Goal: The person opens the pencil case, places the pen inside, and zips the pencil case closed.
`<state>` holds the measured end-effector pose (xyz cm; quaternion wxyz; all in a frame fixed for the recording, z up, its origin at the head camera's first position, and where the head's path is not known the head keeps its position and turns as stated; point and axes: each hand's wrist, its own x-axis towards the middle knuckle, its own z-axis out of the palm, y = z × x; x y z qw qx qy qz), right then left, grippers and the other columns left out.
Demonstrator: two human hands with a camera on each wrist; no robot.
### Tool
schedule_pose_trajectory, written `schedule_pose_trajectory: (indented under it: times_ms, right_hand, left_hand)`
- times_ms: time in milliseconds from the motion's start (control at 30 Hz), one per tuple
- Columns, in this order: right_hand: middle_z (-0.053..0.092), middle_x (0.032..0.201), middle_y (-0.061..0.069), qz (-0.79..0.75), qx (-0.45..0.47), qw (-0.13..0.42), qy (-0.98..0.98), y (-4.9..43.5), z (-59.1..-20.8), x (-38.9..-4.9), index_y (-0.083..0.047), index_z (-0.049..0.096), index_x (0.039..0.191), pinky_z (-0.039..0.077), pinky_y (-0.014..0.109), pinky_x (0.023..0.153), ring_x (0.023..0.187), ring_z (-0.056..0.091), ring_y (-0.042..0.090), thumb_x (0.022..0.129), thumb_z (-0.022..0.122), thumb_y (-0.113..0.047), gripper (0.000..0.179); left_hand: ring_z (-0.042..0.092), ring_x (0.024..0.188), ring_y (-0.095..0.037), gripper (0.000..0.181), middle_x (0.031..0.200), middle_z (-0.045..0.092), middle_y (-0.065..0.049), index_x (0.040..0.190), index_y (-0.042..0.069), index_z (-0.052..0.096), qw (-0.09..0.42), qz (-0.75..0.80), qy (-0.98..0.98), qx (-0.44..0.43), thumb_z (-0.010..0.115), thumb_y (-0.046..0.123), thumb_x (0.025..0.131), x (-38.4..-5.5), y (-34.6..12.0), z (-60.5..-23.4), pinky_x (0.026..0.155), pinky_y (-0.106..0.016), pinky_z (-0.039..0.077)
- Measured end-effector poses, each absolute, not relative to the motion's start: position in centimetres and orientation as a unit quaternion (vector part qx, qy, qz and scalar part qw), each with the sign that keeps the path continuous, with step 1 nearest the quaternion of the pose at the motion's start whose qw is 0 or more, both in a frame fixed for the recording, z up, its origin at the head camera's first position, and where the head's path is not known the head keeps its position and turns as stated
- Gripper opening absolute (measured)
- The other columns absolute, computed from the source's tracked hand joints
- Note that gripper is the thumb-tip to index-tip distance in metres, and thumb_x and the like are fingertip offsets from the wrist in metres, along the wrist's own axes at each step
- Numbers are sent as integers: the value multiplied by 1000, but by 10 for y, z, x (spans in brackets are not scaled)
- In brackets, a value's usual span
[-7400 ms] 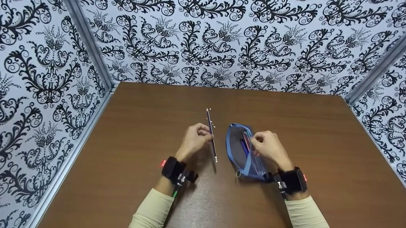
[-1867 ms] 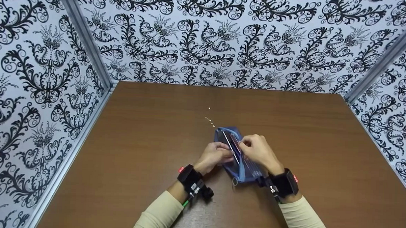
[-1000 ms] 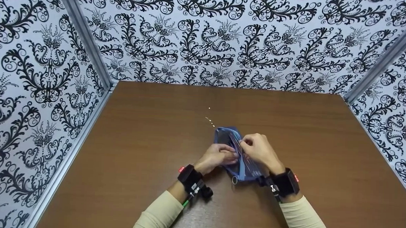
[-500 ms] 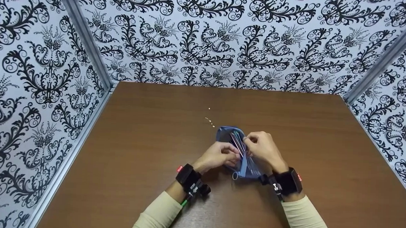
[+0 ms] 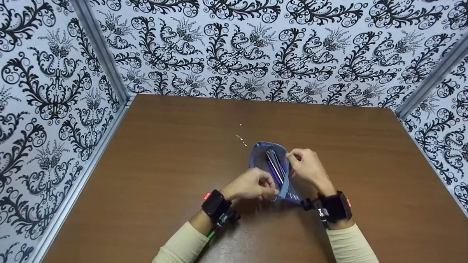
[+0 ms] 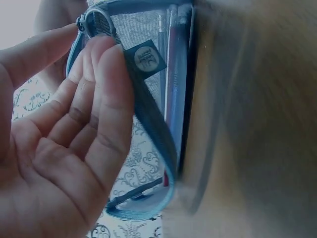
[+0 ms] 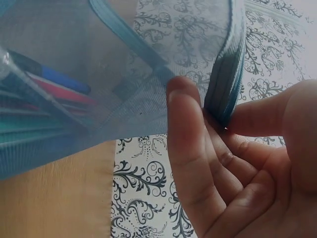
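Note:
A blue mesh pencil case (image 5: 259, 157) lies on the table with its zipped mouth wide apart. Several pencils (image 5: 275, 170) lie lengthwise inside, and a blue pen (image 7: 64, 80) shows through the mesh in the right wrist view. My left hand (image 5: 251, 184) pinches the near end of the zipper, beside the zipper's pull ring (image 6: 110, 17) and a small square label (image 6: 147, 58). Between thumb and fingers, my right hand (image 5: 310, 169) holds the right rim of the case, pulling it upright. Neither hand holds a pencil.
A few tiny pale crumbs (image 5: 241, 139) are scattered on the brown wooden table (image 5: 171, 145), just beyond the case. Patterned wall panels (image 5: 237, 50) with metal posts (image 5: 99, 45) stand at the back and both sides.
Earlier my left hand held a dark pencil beside the case, then put it inside. It has since left the pencils for the zipper end, while my right hand spreads the rim rightward.

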<state>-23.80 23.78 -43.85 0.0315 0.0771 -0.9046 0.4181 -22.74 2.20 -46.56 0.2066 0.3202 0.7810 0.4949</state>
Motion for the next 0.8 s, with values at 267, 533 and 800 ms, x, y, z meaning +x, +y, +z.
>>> schedule_pose_trajectory:
  times_ms: [267, 533, 800]
  right_hand:
    - [68, 73, 9, 409, 72, 44, -909, 241, -436, -238, 0, 72, 89, 52, 28, 48, 48, 61, 15, 99, 56, -16, 25]
    - [65, 68, 6, 413, 72, 46, -907, 242, -433, -237, 2, 71, 90, 49, 26, 47, 52, 62, 21, 99, 56, -15, 25]
    - [67, 72, 7, 405, 79, 39, -910, 244, -431, -237, 0, 72, 88, 48, 25, 48, 53, 61, 19, 99, 56, -16, 25]
  left_hand:
    - [69, 60, -27, 32, 66, 71, -9, 77, 1, 75, 274, 461, 793, 290, 73, 30, 90, -226, 16, -463, 54, -31, 58]
    - [71, 65, -29, 35, 72, 73, -11, 91, -9, 73, 341, 521, 735, 268, 70, 25, 93, -226, 21, -468, 71, -52, 60]
    - [63, 57, -13, 17, 69, 68, -5, 88, -1, 73, 291, 560, 718, 293, 70, 15, 91, -227, 21, -466, 69, -57, 59]
